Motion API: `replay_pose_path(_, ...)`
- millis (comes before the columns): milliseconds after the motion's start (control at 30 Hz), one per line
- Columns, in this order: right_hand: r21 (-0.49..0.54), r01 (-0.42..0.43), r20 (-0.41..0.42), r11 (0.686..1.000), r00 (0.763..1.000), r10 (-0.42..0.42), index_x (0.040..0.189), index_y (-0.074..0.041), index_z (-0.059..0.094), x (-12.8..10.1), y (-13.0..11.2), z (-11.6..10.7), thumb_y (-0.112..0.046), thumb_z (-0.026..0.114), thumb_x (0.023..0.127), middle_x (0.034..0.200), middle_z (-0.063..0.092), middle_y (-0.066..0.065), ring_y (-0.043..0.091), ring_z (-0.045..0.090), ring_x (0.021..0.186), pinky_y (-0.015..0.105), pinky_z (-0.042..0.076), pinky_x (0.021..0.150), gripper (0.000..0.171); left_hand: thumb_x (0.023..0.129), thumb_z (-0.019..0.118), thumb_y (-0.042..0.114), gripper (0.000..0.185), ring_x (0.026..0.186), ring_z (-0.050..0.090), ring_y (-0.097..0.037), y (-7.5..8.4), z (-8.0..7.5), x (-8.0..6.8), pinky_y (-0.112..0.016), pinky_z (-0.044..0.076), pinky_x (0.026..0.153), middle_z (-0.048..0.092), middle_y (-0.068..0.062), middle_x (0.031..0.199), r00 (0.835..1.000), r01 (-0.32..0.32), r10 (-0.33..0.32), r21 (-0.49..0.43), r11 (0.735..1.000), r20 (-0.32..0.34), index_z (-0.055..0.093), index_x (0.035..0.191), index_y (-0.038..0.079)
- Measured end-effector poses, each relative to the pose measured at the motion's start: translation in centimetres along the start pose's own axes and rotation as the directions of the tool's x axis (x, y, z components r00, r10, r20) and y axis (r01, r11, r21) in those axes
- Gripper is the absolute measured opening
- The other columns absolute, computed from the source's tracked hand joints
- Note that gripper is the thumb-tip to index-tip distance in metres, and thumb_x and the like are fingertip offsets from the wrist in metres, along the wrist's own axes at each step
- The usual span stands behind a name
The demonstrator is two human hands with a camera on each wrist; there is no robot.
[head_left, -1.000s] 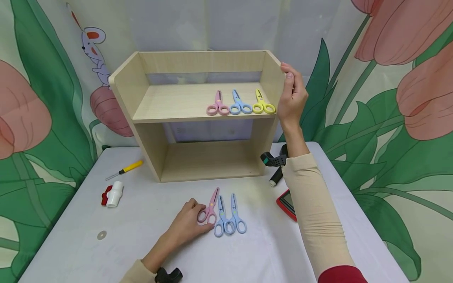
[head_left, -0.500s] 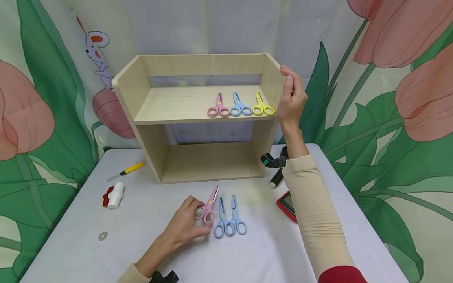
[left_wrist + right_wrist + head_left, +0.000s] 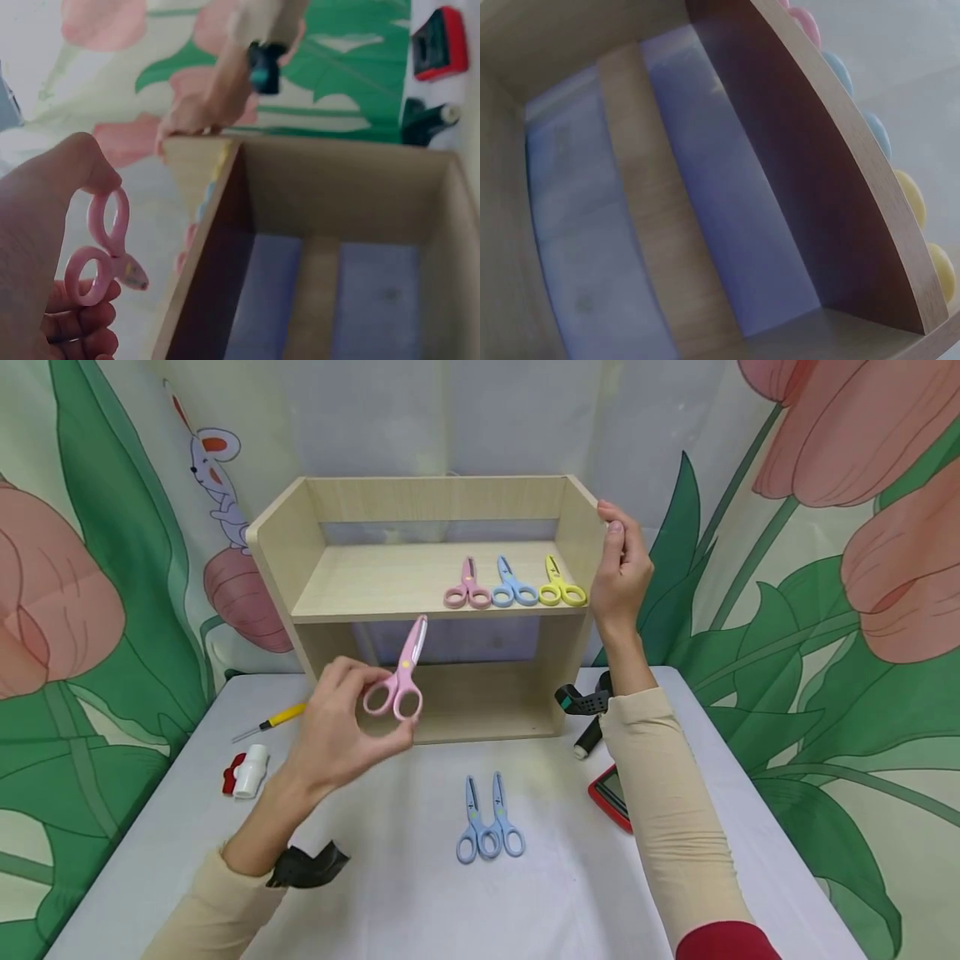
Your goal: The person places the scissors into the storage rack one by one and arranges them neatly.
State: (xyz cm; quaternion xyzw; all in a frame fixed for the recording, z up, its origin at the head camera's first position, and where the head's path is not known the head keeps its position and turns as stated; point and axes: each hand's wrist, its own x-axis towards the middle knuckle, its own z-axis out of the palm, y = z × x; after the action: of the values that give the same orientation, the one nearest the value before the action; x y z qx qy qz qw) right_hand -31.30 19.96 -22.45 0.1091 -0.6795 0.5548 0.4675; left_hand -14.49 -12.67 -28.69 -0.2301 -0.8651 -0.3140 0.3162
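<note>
My left hand (image 3: 341,727) pinches a pair of pink scissors (image 3: 402,677) by the handle loops, between thumb and fingers. The blades point up, in front of the wooden shelf's middle board (image 3: 337,617). In the left wrist view the pink scissors (image 3: 112,251) hang beside that board's edge. My right hand (image 3: 622,564) grips the front edge of the shelf's right side panel (image 3: 581,535). On the upper board lie pink scissors (image 3: 467,587), blue scissors (image 3: 514,585) and yellow scissors (image 3: 561,585) in a row, handles at the front edge. Two blue scissors (image 3: 468,835) lie on the table.
A yellow-handled screwdriver (image 3: 281,717) and a white plastic fitting with a red part (image 3: 251,772) lie at left. A black cylinder (image 3: 587,739) and a red-edged device (image 3: 609,797) sit by the right forearm. The shelf's lower compartment (image 3: 487,697) faces me.
My left hand has lifted the pink scissors off the table from beside the blue ones, and carried them up and away toward the shelf. The right hand keeps its grip on the panel.
</note>
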Motion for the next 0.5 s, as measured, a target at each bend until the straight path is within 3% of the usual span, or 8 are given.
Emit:
replay_pose_path(100,-0.001,0.005,0.001,1.0,1.0,-0.005,0.125,-0.012,0.066,0.0,0.0,-0.1,-0.021,0.043,0.106,0.135,0.066,-0.005,0.002,0.058,0.123,0.016,0.037,0.081,0.031,0.071,0.077,0.036,0.054,0.097,0.047,-0.028,-0.6,-0.6,3.3,-0.038,0.038,0.075,0.056,-0.015,0.101,0.997,0.065,-0.064,0.022,0.998,-0.033,0.068,0.108,-0.002)
replay_pose_path(267,-0.007,0.027,0.011,1.0,1.0,-0.027,0.124,-0.01,0.066,0.0,0.1,-0.1,-0.02,0.044,0.106,0.135,0.066,-0.003,0.001,0.055,0.129,0.017,0.042,0.104,0.031,0.074,0.074,0.043,0.055,0.109,0.04,-0.033,-1.6,-0.1,7.9,-0.047,0.031,0.091,0.048,-0.016,0.112,0.981,0.192,-0.192,0.082,0.978,-0.016,0.068,0.109,0.0)
replay_pose_path(367,-0.014,0.035,0.008,0.999,0.999,-0.035,0.124,-0.008,0.066,-0.1,-0.2,-0.1,-0.018,0.043,0.106,0.135,0.066,0.0,0.003,0.055,0.13,0.021,0.042,0.108,0.031,0.075,0.071,0.048,0.056,0.114,0.039,-0.033,-2.1,0.8,9.8,-0.054,0.024,0.097,0.047,-0.014,0.119,0.969,0.242,-0.246,0.135,0.961,0.013,0.069,0.108,0.003)
replay_pose_path(500,-0.018,0.055,0.002,0.998,0.998,-0.055,0.124,-0.002,0.065,-0.6,-1.6,-0.2,-0.014,0.042,0.105,0.135,0.066,0.007,0.008,0.057,0.13,0.02,0.043,0.105,0.031,0.076,0.066,0.052,0.056,0.113,0.039,-0.033,-2.6,2.1,11.3,-0.057,0.023,0.095,0.048,-0.013,0.122,0.953,0.288,-0.301,0.187,0.939,0.047,0.07,0.107,0.005)
